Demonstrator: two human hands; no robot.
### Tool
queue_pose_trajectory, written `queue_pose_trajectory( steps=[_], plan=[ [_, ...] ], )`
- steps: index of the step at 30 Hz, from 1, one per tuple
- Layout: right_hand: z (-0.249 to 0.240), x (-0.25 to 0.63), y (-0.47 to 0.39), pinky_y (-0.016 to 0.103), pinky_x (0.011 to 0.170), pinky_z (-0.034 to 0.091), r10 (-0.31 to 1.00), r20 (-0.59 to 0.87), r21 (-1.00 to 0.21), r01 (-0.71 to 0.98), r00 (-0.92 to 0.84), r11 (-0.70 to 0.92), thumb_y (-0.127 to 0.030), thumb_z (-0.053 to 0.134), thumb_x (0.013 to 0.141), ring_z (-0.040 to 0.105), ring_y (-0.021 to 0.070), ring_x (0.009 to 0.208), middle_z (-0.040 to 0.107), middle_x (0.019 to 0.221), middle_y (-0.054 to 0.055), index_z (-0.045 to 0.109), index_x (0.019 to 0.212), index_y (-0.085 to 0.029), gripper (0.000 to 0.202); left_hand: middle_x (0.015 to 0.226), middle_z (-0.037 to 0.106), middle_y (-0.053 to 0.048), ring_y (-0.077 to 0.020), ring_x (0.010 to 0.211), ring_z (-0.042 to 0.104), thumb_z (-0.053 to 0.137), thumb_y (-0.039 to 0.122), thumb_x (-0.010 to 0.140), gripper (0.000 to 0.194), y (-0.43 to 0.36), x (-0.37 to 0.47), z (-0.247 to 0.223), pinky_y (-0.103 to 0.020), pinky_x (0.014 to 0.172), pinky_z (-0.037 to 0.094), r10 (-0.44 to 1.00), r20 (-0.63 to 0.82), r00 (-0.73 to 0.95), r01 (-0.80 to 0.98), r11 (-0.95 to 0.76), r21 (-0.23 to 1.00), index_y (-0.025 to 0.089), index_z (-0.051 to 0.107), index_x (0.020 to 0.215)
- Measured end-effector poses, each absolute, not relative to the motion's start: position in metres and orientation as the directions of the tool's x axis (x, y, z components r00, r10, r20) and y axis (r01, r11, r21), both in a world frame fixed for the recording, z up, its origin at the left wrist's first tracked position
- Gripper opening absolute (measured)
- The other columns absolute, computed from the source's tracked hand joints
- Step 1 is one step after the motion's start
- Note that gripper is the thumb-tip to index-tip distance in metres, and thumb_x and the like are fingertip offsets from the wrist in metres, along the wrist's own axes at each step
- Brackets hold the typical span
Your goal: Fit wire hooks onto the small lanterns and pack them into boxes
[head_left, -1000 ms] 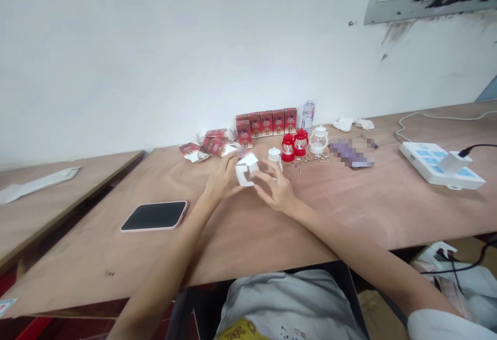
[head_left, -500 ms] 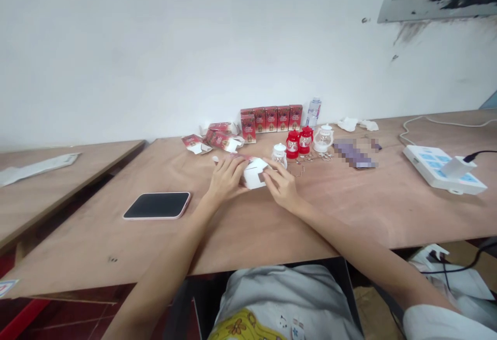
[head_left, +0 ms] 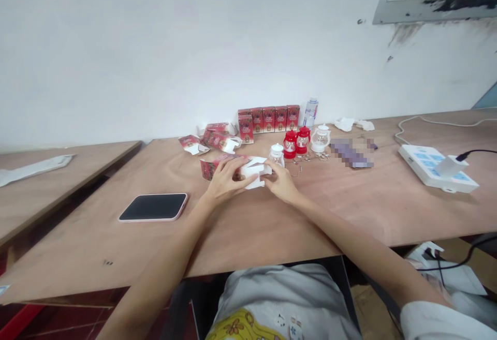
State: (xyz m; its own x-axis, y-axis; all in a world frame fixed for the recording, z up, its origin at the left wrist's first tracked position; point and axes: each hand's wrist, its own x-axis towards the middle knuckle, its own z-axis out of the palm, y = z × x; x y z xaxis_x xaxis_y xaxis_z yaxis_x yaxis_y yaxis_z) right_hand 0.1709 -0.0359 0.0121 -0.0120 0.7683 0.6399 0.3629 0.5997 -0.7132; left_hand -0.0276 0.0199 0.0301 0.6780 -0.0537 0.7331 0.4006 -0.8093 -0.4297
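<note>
Unfolded since a moment ago, the red-and-white carton point(head_left: 236, 168) lies low on the plywood table point(head_left: 349, 210), left hand point(head_left: 224, 180) and right hand point(head_left: 280, 182) clamped on its white flaps. Beyond the fingers stand small glossy lanterns point(head_left: 295, 141), then upright red boxes point(head_left: 267, 118).

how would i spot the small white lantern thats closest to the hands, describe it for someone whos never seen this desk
Start at the wooden table and find the row of red boxes against the white wall. In front of them stand two red lanterns and a larger clear one. The small white lantern stands left of these, just beyond the right hand: white-capped, not red, and the smallest.
</note>
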Motion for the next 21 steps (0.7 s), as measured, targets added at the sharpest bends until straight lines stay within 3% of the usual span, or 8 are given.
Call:
queue_pose_trajectory(
  steps=[8,12,17,21],
  plan=[
    [0.012,0.171,-0.038,0.034,0.078,0.054,0.730,0.682,-0.643,0.436,-0.046,0.629,-0.017,0.053,0.075,0.062,0.0198,0.089,0.065,0.102,0.007,0.056,0.106,-0.020,0.031,0.122,0.056,-0.014,-0.0258,0.109,0.053,0.060,0.041,0.080,0.033,0.019,-0.028,0.031,-0.041,0.087,0.041,-0.074,0.732,0.677,0.418,-0.781,-0.465,0.026,0.059,0.110],
    [0.009,0.170,-0.039,0.034,0.075,0.055,0.749,0.663,-0.669,0.435,-0.017,0.603,-0.018,0.049,0.079,0.063,0.0193,0.086,0.066,0.098,0.007,0.056,0.106,-0.020,0.028,0.117,0.058,-0.016,-0.0259,0.104,0.055,0.059,0.046,0.079,0.036,0.018,-0.028,0.034,-0.041,0.084,0.043,-0.037,0.723,0.690,0.434,-0.778,-0.455,0.022,0.059,0.106],
    [0.007,0.165,-0.041,0.032,0.073,0.056,0.778,0.628,-0.715,0.376,-0.025,0.589,-0.017,0.051,0.077,0.063,0.0187,0.088,0.063,0.103,0.007,0.054,0.109,-0.021,0.032,0.113,0.061,-0.016,-0.0265,0.101,0.058,0.063,0.046,0.075,0.040,0.013,-0.025,0.035,-0.042,0.084,0.044,-0.016,0.744,0.668,0.431,-0.806,-0.405,0.021,0.056,0.106],
    [0.008,0.163,-0.043,0.032,0.072,0.056,0.759,0.651,-0.688,0.396,-0.034,0.608,-0.017,0.051,0.077,0.062,0.0186,0.085,0.064,0.099,0.007,0.053,0.107,-0.021,0.030,0.112,0.061,-0.016,-0.0265,0.101,0.058,0.063,0.042,0.074,0.052,0.007,-0.020,0.033,-0.041,0.084,0.044,-0.004,0.763,0.646,0.406,-0.845,-0.348,0.019,0.046,0.118]
  ],
)
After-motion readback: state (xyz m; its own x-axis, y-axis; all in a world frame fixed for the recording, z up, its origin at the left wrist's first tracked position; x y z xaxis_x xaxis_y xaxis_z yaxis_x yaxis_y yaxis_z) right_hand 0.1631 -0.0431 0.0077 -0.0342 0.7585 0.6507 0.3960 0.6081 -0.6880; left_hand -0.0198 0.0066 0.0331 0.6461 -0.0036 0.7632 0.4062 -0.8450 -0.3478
